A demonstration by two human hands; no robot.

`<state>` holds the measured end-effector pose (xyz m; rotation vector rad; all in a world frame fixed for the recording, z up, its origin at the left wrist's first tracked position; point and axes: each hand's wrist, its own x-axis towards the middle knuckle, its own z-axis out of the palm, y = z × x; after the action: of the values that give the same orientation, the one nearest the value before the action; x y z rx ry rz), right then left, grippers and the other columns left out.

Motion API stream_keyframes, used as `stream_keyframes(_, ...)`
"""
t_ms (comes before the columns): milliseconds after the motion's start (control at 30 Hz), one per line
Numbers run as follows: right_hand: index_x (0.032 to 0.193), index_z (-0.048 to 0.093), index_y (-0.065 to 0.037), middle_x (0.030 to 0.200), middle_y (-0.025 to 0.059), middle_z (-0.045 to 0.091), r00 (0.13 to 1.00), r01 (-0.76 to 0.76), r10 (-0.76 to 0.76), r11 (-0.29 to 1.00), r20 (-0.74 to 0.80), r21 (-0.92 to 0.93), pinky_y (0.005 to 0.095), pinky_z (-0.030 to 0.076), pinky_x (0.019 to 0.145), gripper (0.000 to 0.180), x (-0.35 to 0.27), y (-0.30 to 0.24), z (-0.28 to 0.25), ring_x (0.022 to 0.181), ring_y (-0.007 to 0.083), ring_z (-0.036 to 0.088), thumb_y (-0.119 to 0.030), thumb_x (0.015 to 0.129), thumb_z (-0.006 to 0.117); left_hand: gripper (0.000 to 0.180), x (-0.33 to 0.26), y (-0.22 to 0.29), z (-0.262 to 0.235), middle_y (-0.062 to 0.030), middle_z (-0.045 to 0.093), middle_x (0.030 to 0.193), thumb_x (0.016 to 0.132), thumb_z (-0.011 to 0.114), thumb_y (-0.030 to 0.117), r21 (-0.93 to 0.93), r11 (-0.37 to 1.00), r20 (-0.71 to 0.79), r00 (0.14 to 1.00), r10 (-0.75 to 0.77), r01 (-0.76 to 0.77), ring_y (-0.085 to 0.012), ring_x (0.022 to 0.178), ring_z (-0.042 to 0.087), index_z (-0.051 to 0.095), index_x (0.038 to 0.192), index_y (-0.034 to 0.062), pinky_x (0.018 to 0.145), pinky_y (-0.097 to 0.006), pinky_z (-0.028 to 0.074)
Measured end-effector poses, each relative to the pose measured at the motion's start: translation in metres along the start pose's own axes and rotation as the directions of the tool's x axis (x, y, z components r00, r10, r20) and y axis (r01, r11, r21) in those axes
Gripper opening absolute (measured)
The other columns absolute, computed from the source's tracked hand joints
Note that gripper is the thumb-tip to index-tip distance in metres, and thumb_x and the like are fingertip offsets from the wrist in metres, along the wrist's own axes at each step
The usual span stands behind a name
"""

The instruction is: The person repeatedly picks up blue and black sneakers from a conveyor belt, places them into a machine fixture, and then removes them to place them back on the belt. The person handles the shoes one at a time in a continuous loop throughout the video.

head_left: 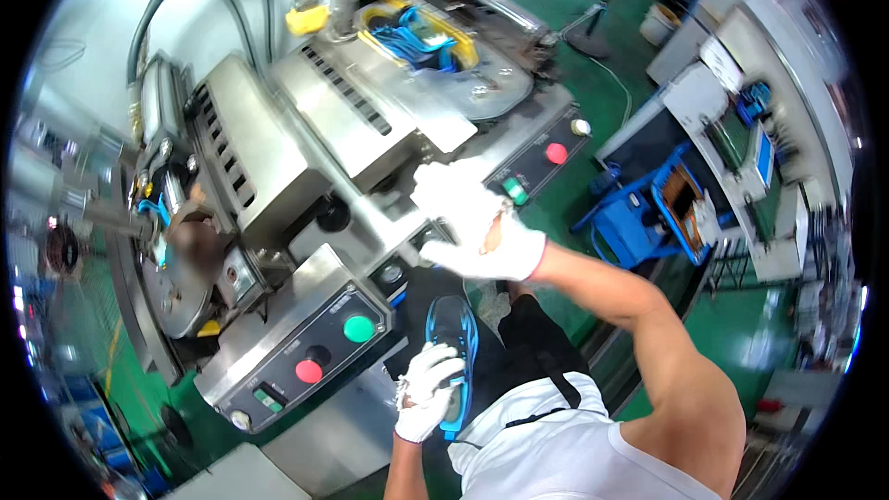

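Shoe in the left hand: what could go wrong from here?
1. The shoe is gripped from one side by the gloved left hand, so it might twist or slip.
2. Its front end points toward the machine and might scuff on the metal edge.
3. The right hand, blurred, is close to a green switch on the control panel; an accidental press seems possible.

Control-panel labels (292,346) — tiny, illegible
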<state>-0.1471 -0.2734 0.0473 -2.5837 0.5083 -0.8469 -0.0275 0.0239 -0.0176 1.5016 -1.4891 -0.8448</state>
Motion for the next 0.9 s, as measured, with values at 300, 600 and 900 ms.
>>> stream_keyframes(300, 0.165, 0.025, -0.001, 0.169, 0.0277, 0.028, 0.922, -0.376, 0.370, 0.926, 0.111, 0.041, 0.0574, 0.018, 0.129, 0.099, -0.095, -0.005, 0.024, 0.158, 0.0465, 0.023, -0.043, 0.089, 0.072, 0.027, 0.017, 0.025, 0.029, -0.0163, 0.070, 0.126, 0.090, 0.069, 0.004, -0.012, 0.999, -0.045, 0.998, -0.040, 0.040, -0.0357, 0.129, 0.061, 0.072, 0.116, 0.0001, 0.120, -0.048, 0.040)
stream_keyframes(600, 0.167, 0.013, 0.004, 0.170, 0.0298, 0.023, 0.740, -0.660, 0.624, 0.601, 0.252, 0.450, 0.0428, 0.023, 0.130, 0.121, -0.299, -0.136, -0.104, 0.160, 0.0407, 0.023, -0.048, 0.083, 0.083, 0.036, 0.104, 0.141, 0.113, -0.0177, 0.067, 0.129, 0.084, 0.069, -0.014, 0.012, 0.985, -0.103, 0.979, 0.173, -0.173, -0.0330, 0.127, 0.063, 0.071, 0.117, -0.0010, 0.114, -0.043, 0.046)
stream_keyframes(900, 0.162, 0.032, -0.001, 0.152, 0.0175, 0.053, 0.173, -0.404, 0.401, 0.862, -0.900, 0.307, 0.0433, 0.047, 0.113, 0.089, -0.320, -0.088, -0.207, 0.138, 0.0287, 0.055, -0.020, 0.090, 0.081, 0.058, 0.163, 0.320, 0.242, -0.0254, 0.057, 0.143, 0.072, 0.087, 0.009, -0.317, 0.534, 0.242, 0.477, 0.845, -0.784, -0.0529, 0.135, 0.052, 0.066, 0.126, 0.0068, 0.116, -0.063, 0.038)
